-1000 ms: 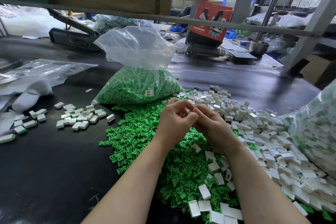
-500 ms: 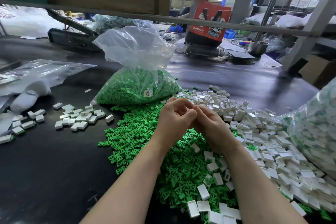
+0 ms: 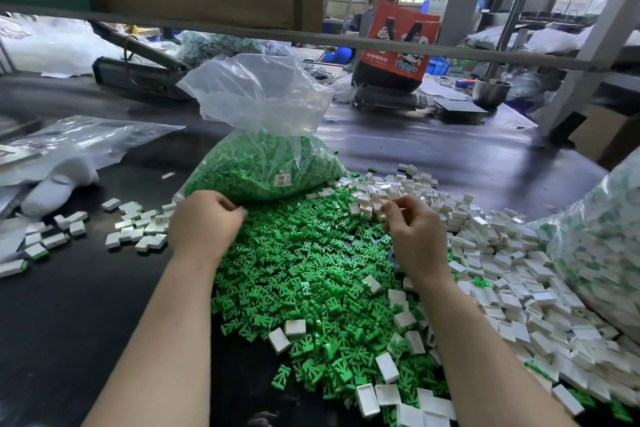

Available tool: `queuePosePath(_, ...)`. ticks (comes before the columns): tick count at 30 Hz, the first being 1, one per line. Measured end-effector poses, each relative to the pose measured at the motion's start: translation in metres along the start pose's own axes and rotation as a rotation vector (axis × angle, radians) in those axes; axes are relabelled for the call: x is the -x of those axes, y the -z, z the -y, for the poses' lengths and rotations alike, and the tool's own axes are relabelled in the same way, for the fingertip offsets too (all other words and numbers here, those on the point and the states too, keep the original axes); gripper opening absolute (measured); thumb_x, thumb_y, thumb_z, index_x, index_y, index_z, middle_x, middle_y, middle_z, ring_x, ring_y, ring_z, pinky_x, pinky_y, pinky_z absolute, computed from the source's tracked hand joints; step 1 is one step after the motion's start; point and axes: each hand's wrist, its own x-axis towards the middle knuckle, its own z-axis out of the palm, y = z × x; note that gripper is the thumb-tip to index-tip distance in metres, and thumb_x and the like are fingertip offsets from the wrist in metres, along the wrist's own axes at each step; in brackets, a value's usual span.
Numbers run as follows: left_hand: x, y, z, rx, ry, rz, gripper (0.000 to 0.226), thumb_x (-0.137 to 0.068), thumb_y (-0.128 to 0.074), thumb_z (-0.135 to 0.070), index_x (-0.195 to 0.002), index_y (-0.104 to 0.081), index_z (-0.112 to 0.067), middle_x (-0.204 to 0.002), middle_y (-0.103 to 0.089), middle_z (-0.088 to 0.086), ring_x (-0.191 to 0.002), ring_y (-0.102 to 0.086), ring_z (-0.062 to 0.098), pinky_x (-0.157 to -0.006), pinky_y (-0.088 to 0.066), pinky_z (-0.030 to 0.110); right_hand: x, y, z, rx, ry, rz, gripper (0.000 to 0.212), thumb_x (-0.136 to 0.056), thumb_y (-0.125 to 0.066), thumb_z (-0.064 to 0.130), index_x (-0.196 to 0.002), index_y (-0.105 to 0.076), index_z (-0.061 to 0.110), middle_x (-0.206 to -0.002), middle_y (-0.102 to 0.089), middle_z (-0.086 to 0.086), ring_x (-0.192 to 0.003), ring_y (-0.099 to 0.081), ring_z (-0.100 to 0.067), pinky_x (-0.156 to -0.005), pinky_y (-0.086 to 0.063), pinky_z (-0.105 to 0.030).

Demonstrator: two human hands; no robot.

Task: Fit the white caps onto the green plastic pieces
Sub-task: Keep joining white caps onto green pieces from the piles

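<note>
dark tabletop (image 3: 86,305) in a cluttered workshop — green pieces (image 3: 294,270), white caps (image 3: 502,270); left hand (image 3: 204,224) and right hand (image 3: 415,236) both curled — contents unclear.

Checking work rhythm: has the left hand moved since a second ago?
Yes. The left hand has parted from the right hand and swung left, toward the clear plastic bag of green pieces.
</note>
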Motion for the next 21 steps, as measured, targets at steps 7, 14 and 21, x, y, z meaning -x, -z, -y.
queuePosePath(7,-0.004,0.002,0.016,-0.163,0.231,-0.084,0.015,-0.083,-0.066,-0.012,-0.097,-0.071,-0.011,-0.098,-0.069,0.017,-0.095,-0.063,0.039,-0.068,-0.041,0.034,0.003,0.003,-0.006,0.648,-0.125,-0.118,0.021,-0.094,-0.053,0.019,-0.111,-0.061,0.011,-0.104,-0.064,-0.006,-0.095,-0.042,-0.021,-0.078,-0.037,-0.033)
queuePosePath(14,0.0,0.001,-0.004,-0.203,0.184,-0.043,0.02,-0.084,-0.068,-0.024,-0.102,-0.07,-0.017,-0.102,-0.068,0.011,-0.097,-0.062,0.036,-0.068,-0.042,0.035,0.006,0.008,-0.001,0.946,-0.429,0.119,0.069,-0.091,-0.049,0.021,-0.152,-0.022,0.003,-0.156,-0.026,-0.024,-0.142,-0.021,-0.042,-0.118,-0.02,-0.05)
queuePosePath(21,0.019,-0.015,-0.048,0.186,-0.082,0.116,0.01,-0.088,-0.068,-0.029,-0.08,-0.07,-0.023,-0.073,-0.067,-0.009,-0.069,-0.063,0.01,-0.064,-0.054,0.029,0.006,0.007,-0.002,1.02,-0.25,0.06,0.033,-0.086,-0.049,0.015,-0.118,-0.056,0.02,-0.112,-0.065,-0.003,-0.116,-0.042,-0.029,-0.09,-0.032,-0.039)
